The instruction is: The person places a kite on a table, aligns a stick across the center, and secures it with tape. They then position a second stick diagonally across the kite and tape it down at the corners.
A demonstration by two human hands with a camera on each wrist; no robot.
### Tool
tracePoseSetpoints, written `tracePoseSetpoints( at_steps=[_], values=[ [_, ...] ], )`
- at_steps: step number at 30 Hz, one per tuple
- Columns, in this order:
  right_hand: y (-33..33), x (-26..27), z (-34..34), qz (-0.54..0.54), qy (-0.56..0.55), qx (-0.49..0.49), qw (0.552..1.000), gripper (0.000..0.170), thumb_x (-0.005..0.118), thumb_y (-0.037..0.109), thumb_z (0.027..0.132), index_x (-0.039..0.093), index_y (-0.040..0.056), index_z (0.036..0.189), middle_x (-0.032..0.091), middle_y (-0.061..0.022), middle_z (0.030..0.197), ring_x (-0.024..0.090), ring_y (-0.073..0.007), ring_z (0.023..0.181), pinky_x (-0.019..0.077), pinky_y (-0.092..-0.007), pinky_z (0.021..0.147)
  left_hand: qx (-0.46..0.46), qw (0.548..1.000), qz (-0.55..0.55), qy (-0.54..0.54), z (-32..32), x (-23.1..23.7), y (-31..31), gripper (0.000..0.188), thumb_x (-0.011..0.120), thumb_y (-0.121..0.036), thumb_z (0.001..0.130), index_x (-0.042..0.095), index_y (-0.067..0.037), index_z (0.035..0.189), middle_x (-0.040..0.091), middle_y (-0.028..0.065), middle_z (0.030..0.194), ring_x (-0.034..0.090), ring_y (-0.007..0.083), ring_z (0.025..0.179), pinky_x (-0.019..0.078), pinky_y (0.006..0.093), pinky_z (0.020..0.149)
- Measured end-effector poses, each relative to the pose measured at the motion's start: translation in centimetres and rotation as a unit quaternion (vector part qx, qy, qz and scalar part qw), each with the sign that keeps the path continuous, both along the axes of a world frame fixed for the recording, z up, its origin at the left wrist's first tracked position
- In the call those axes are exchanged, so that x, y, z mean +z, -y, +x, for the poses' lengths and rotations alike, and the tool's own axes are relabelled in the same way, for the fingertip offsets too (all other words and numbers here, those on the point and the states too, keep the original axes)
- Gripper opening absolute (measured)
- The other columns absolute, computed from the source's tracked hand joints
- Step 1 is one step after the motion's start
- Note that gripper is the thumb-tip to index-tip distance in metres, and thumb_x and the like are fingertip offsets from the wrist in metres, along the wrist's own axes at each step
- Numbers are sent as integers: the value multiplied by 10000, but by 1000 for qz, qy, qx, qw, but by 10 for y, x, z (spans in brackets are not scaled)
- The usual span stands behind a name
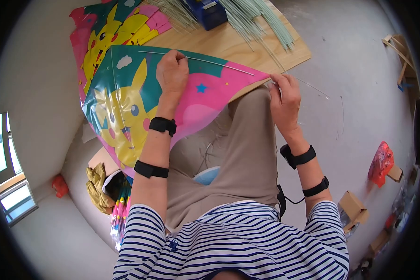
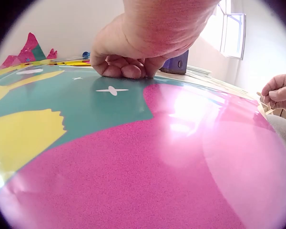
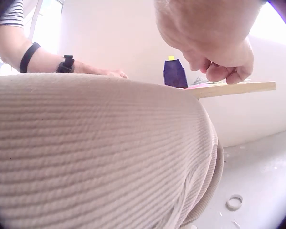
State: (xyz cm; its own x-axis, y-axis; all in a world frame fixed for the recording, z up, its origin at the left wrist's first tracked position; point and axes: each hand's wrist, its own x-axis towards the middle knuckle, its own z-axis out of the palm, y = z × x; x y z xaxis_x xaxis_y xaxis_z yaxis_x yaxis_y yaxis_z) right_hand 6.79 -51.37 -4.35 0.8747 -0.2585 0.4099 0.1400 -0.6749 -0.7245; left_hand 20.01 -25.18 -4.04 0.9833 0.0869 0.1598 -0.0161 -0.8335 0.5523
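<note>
A plastic kite (image 1: 203,100), green and pink with a yellow cartoon figure, lies over the board's front edge and hangs toward the lap. Along its upper edge runs a thin pale rod (image 1: 219,64). My left hand (image 1: 172,74) is at that edge, fingers curled down and pinching the rod against the sheet; the fingertips (image 2: 130,71) press close to the green part in the left wrist view. Out at the pink right corner, my right hand (image 1: 286,95) pinches the kite's tip between thumb and fingers. Its fingers (image 3: 217,73) hide the tip in the right wrist view.
Bundles of pale green rods (image 1: 261,21) and a blue tape dispenser (image 1: 212,15) occupy the back of the wooden board (image 1: 296,49). More printed kites (image 1: 98,35) are stacked at the far left. A tape ring (image 3: 234,202) lies on the floor.
</note>
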Motion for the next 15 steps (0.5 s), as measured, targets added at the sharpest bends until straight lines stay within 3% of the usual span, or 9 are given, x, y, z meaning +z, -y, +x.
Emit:
tracePoseSetpoints(
  at_steps=[7,15],
  values=[
    [-10,-2,21,-13,-8,14,1000,60,673,5,780,638,34,819,590,-101,802,573,-310,813,446,-416,728,-4,1000,-2,5,0,0,-2,103,665,-166,810,679,-65,827,693,124,861,665,326,824,517,414,717],
    [-18,-4,32,-94,-14,-6,995,126,735,102,746,611,77,752,560,-81,768,567,-295,792,432,-421,723,-3,1000,-3,-1,0,0,-1,103,662,-166,809,678,-65,819,693,124,861,663,327,826,517,413,718]
  ],
)
